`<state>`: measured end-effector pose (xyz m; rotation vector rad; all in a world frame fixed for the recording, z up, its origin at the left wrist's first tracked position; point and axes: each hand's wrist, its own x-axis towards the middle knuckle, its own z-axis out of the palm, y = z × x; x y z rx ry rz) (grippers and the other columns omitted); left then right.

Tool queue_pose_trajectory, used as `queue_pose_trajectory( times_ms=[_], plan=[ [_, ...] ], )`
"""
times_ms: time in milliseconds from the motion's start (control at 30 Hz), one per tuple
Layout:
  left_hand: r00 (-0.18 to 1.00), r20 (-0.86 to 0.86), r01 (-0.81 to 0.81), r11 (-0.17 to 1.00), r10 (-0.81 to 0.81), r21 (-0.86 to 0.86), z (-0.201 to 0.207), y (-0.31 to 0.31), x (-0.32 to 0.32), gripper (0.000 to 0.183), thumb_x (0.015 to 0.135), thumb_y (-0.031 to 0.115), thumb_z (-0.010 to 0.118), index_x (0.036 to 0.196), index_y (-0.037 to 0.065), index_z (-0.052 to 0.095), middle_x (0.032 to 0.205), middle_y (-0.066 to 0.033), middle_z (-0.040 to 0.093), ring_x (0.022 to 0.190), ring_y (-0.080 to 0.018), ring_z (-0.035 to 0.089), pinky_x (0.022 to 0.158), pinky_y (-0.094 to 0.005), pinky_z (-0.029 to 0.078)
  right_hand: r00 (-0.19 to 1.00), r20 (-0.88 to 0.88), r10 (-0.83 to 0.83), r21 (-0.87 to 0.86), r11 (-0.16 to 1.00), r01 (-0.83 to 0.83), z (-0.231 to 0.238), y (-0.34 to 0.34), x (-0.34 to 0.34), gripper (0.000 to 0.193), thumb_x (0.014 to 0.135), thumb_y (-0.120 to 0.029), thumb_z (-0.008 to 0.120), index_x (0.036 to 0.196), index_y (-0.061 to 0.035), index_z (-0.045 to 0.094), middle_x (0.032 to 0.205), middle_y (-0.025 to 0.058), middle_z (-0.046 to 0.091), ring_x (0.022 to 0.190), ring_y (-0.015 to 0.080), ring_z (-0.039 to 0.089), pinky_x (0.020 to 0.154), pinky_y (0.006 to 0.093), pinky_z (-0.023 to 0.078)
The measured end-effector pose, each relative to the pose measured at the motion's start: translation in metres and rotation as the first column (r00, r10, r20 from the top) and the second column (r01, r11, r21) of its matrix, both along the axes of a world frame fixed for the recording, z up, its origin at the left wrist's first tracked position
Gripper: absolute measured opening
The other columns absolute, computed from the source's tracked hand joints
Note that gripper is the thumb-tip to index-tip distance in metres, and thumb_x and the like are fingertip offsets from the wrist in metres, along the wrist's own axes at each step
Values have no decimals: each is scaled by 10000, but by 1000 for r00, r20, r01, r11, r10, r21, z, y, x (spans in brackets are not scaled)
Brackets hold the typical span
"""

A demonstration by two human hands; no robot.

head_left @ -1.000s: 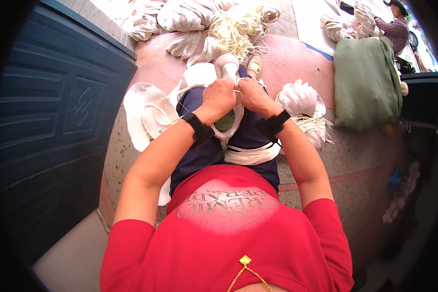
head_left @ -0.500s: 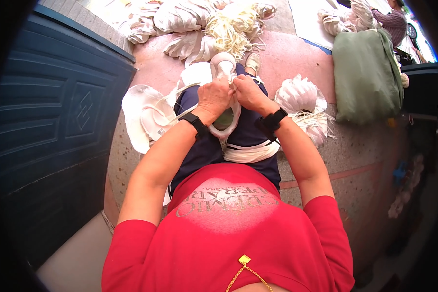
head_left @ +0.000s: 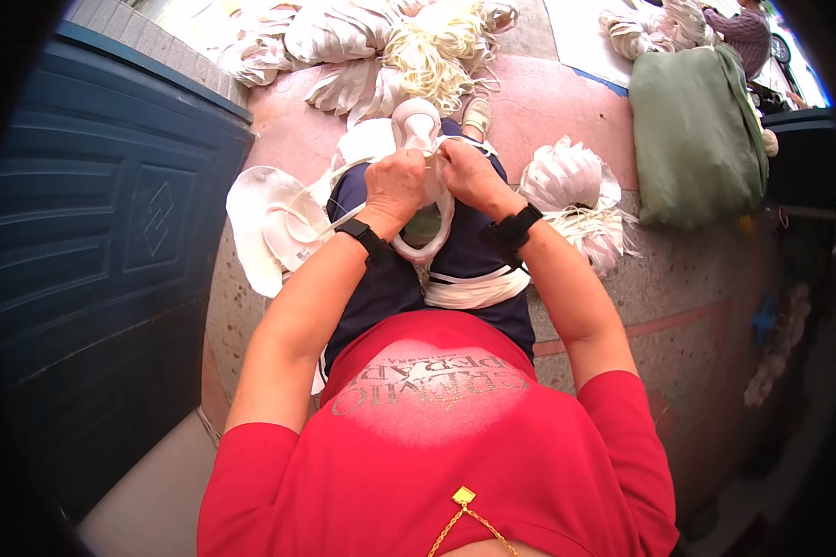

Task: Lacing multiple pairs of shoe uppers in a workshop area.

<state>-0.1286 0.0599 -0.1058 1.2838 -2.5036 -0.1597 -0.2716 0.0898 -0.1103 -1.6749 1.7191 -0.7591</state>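
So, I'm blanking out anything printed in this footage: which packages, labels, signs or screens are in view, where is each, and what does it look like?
Shirt print: on the front of the person's red shirt, low in the middle; a pale arched band of lettering.
Green sack: on the floor at upper right; bulky, soft, plain, with no label showing.
No signs or screens show; both wrists carry black bands, whose faces cannot be seen.

White shoe upper (head_left: 424, 190), smooth and slightly glossy, synthetic in look, pinched between left hand (head_left: 395, 181) and right hand (head_left: 466, 174). Matt black wrist bands (head_left: 515, 226). Bundles of pale strips (head_left: 567, 176) with a soft sheen. Green sack (head_left: 697, 135) of matt woven cloth. Floor (head_left: 678, 297) of speckled, polished stone. Painted blue panelled door (head_left: 111, 241), satin.
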Motion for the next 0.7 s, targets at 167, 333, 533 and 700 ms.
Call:
queue_pose_trajectory(
  times_ms=[167, 333, 533, 700],
  plan=[
    [997, 1, 76, 996, -76, -36, 5, 3, -4, 108, 727, 171, 560, 710, 66, 540, 682, -98, 578, 619, -260, 591, 548, -359, 467, 991, 131, 32, -105, 994, -18, -7, -1, -4, 188, 741, -54, 467, 865, 36, 576, 800, 224, 576, 797, 373, 558, 731, 393, 443],
    [985, -7, 175, 985, -175, -4, 14, 5, 4, 110, 759, 155, 535, 713, 56, 520, 654, -117, 555, 613, -274, 576, 530, -376, 448, 1000, 9, -29, -214, 976, 30, -19, 5, 0, 142, 732, -38, 507, 853, 24, 550, 798, 198, 553, 744, 330, 562, 675, 367, 445],
    [949, -273, 282, 820, -160, 498, 68, 77, 72, 195, 759, 169, 582, 645, 21, 526, 596, -135, 535, 553, -279, 544, 502, -369, 411, 985, -171, -1, -371, 926, -63, 4, 20, -2, 235, 699, -35, 541, 934, -49, 541, 904, 131, 515, 889, 307, 513, 763, 363, 426],
    [918, -354, 171, 627, 179, 760, 62, 61, 81, 213, 777, 199, 612, 711, -3, 595, 559, 3, 504, 518, -54, 442, 451, -236, 362, 725, -378, 576, -249, 691, -679, 35, 57, 22, 186, 682, -43, 526, 867, -59, 534, 824, 90, 564, 867, 243, 543, 883, 362, 385]
  ],
)
